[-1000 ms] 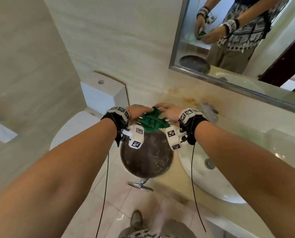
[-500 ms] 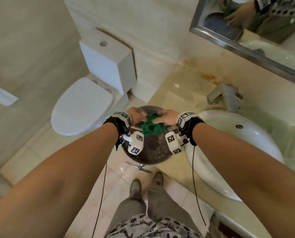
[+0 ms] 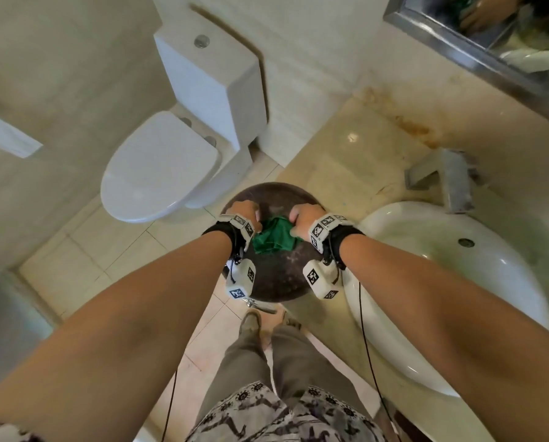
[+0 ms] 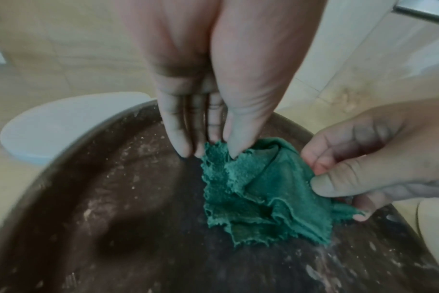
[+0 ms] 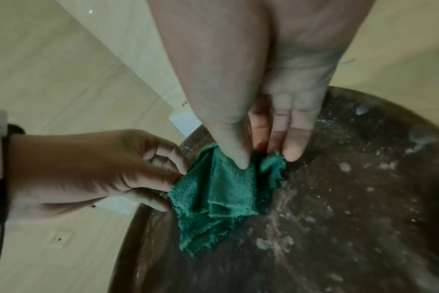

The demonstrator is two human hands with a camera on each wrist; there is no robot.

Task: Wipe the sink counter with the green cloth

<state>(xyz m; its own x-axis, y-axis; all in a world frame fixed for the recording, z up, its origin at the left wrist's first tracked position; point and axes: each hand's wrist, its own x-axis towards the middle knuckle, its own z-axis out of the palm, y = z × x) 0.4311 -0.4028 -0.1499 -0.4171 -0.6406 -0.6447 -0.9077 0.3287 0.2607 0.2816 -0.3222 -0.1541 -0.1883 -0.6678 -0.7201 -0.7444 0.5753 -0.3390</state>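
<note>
The crumpled green cloth (image 3: 274, 239) is held between both hands just over a round dark brown stool seat (image 3: 276, 282). My left hand (image 3: 249, 216) pinches the cloth's left edge between thumb and fingertips (image 4: 183, 146). My right hand (image 3: 300, 218) pinches its right edge, thumb against fingers (image 5: 292, 150). In the wrist views the cloth (image 4: 258, 196) (image 5: 218, 198) hangs in folds, its lower edge at the dusty seat. The beige sink counter (image 3: 346, 161) lies beyond and to the right of the stool, stained near the wall.
A white basin (image 3: 426, 282) is set in the counter at right, with a metal faucet (image 3: 451, 180) behind it. A white toilet (image 3: 161, 173) stands at left. A mirror (image 3: 490, 36) hangs above the counter. My legs stand on the tiled floor (image 3: 107, 250).
The view has tilted down from the mirror to the floor. Both hands, still holding the cloth, have come down closer to the stool seat, and the cloth now hangs lower between them.
</note>
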